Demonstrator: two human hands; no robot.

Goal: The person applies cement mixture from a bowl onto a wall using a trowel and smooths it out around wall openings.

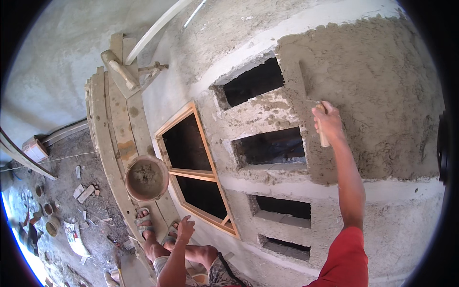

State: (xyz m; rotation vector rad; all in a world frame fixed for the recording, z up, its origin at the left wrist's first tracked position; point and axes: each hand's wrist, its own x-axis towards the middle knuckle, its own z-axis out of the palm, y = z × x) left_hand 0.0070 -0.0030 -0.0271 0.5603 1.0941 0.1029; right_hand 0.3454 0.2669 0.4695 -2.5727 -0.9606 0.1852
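A plastering trowel (pixel 323 137) with a wooden handle is gripped in my right hand (pixel 329 117). Its thin blade lies against the wet grey mortar (pixel 368 95) spread over the upper right of the wall, just right of the openings. My left hand (pixel 185 228) hangs in the air above my feet, holding nothing, its fingers loosely apart. The nearest thing to it is a wood-framed window (pixel 220 179). Farther left, a round bucket of mortar (pixel 147 178) stands on the planks.
I stand on a plank scaffold (pixel 112 110) high above a rubble-strewn floor (pixel 91 191). Several rectangular openings (pixel 270 146) pierce the wall. A wooden piece (pixel 119 71) lies at the planks' far end. Buckets (pixel 51 225) and a sack (pixel 76 239) sit below, where another person (pixel 31 234) appears.
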